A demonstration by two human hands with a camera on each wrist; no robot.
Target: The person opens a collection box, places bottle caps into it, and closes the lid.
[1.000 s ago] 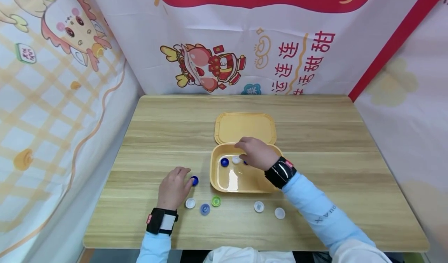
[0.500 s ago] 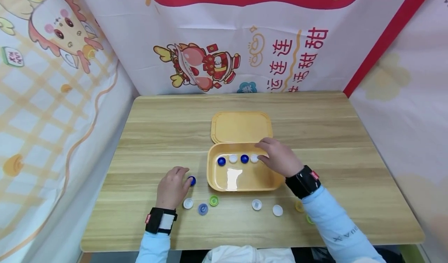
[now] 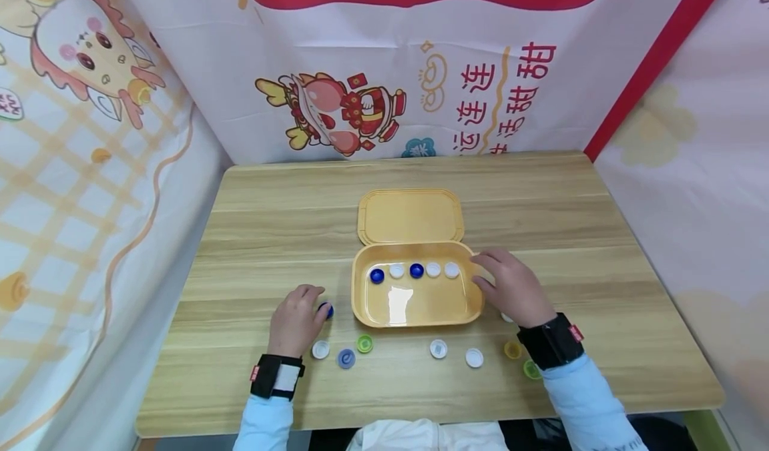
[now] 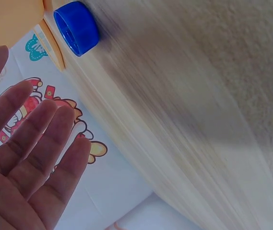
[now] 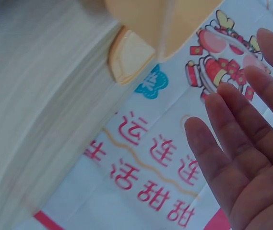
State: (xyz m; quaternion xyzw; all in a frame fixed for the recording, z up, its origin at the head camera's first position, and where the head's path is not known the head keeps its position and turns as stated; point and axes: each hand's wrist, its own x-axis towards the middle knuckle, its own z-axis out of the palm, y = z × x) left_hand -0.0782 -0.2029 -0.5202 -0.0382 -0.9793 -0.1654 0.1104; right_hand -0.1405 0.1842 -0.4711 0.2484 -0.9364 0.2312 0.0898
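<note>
Use the yellow plastic box (image 3: 432,304) as the reference for all positions.

Grip state: both hands are released. The left hand (image 3: 296,322) has extended fingers and holds nothing; its thumb is near the blue bottle cap (image 3: 326,310) just left of the box, with a gap visible in the left wrist view. The right hand (image 3: 517,289) is at the box's right rim, fingers extended, grasping nothing; whether it touches the rim cannot be told.

The step in hand appears to be lining up caps inside the box. Pinch each cap by its ridged side, lower it flat, and release straight upward so that its neighbours are not nudged. Keep sleeves away from loose caps.

Box contents: one row along the far wall, left to right: blue cap (image 3: 376,275), white cap (image 3: 396,271), blue, white, white. The leftmost sits slightly nearer the person. The matching lid (image 3: 410,216) lies against the far rim.

Outside, along the box's near side, are white, pale blue (image 3: 346,358) and green caps; yellow (image 3: 513,350) and green ones lie beyond its right corner. A pale item below the right hand is mostly hidden.
</note>
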